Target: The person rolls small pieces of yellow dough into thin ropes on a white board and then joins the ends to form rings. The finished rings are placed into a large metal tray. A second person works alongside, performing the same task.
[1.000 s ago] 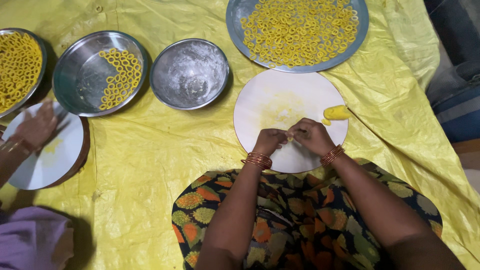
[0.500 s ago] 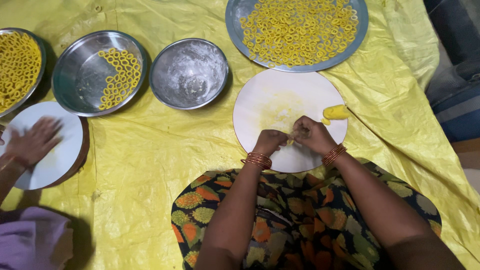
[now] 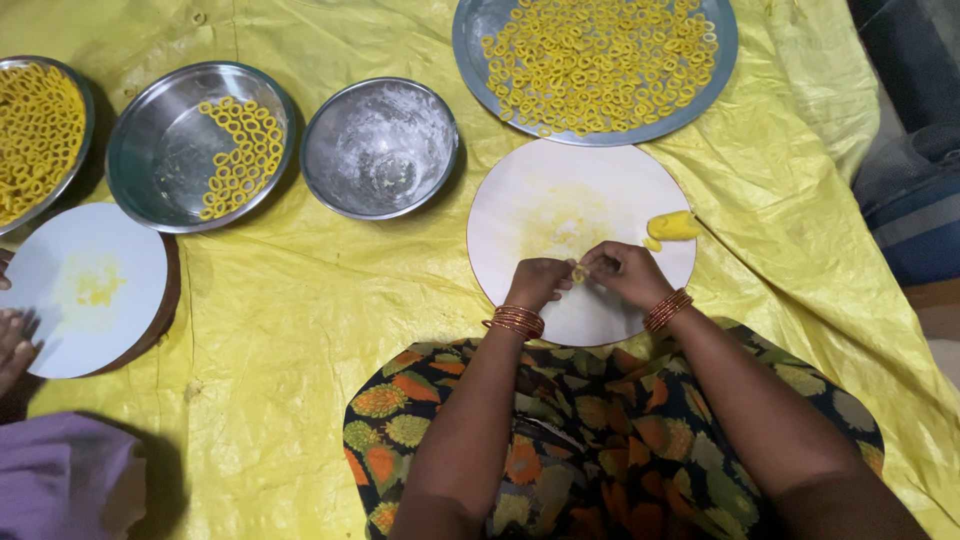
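I see my left hand and my right hand meeting fingertip to fingertip, and together they pinch a small piece of yellow dough between them. Both hands are closed around this piece, just above the white round board, near its closer edge.

Just to the right of the grip and a little farther from me, one lump of yellow dough lies on the same board. Nothing stands between it and my hands. Beyond the grip, past the far rim of the board, is one large steel tray, full of yellow dough rings; they are too many for me to count.

To the left of the grip I count three steel bowls: the nearest one holds only flour dust, the middle one has a cluster of rings at one side, and the last one, at the frame edge, is full of rings.

Far left there is a second white board, and another person's hand touches its edge. Everything rests on a yellow plastic sheet.
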